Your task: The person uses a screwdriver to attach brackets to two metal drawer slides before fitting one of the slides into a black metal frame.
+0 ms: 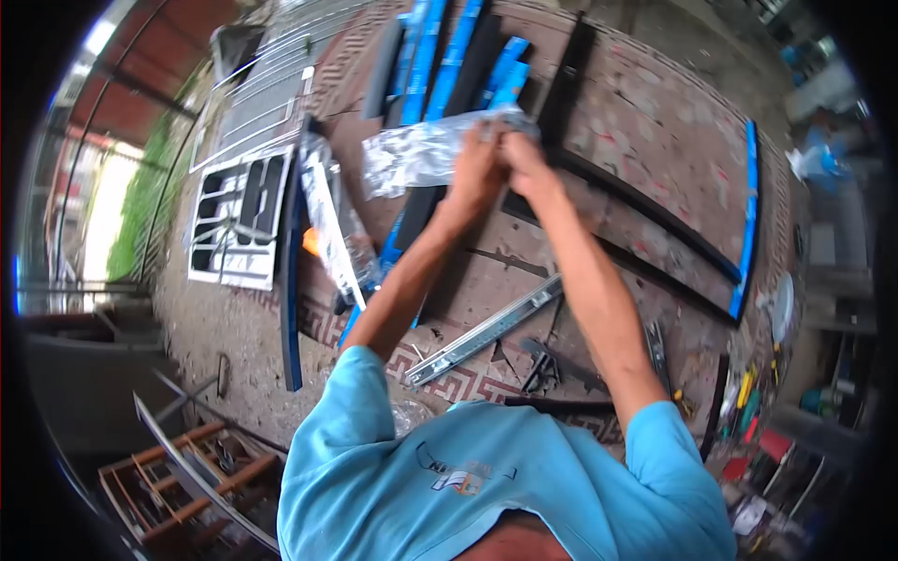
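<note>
A crinkled clear plastic bag (409, 154) stretches out to the left from my two hands, above the patterned mat. My left hand (479, 170) is closed on its right end. Close beside it, my right hand (524, 159) is closed on the same end, slightly blurred. What the bag contains, if anything, I cannot make out. Beyond the hands lie several dark bars with blue film (452, 58). A black frame (645, 201) with a blue-covered end bar (751, 178) spreads to the right of my hands.
A metal drawer slide (482, 332) lies nearer to me, beside dark brackets (541, 366). To the left are a plastic-wrapped strip (332, 215), a long blue-edged bar (292, 280) and a white grid panel (240, 220). Hand tools (746, 391) lie at the right edge.
</note>
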The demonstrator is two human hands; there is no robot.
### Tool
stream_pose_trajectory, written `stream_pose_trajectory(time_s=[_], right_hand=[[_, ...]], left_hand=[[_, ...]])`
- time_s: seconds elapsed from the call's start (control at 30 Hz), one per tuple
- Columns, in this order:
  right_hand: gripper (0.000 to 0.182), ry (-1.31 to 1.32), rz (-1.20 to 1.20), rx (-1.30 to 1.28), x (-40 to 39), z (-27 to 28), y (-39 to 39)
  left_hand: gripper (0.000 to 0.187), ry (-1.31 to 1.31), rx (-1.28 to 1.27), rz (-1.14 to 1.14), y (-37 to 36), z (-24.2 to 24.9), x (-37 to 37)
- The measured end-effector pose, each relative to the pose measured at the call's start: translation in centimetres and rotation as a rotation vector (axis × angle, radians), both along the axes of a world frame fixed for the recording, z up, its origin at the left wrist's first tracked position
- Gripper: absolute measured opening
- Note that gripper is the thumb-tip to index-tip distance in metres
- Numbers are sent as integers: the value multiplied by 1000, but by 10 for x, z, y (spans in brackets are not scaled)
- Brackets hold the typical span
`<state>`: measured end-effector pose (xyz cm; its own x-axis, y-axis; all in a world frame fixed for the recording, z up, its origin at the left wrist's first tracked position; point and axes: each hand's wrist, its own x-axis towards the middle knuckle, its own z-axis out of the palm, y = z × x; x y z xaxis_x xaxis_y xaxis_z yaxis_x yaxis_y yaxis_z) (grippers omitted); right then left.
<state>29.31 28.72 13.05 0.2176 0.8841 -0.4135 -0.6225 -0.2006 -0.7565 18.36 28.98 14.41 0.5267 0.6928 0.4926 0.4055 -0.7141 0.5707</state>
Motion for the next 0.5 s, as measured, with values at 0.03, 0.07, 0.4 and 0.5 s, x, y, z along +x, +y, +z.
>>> stream_pose_trajectory(time_s=[0.03, 0.07, 0.4, 0.5], right_hand=[[17, -146, 76, 67, -26, 30, -14], [19, -454, 96, 221, -41, 17, -8], [34, -475, 179, 210, -81, 33, -280], [27, -561, 96, -182, -50, -1, -414]], left_hand=[[63, -173, 310, -136, 23, -35, -23], [61, -14, 192, -76, 25, -28, -46], [64, 274, 121, 80, -3, 29, -97], [43, 167, 341, 141, -37, 23, -70]])
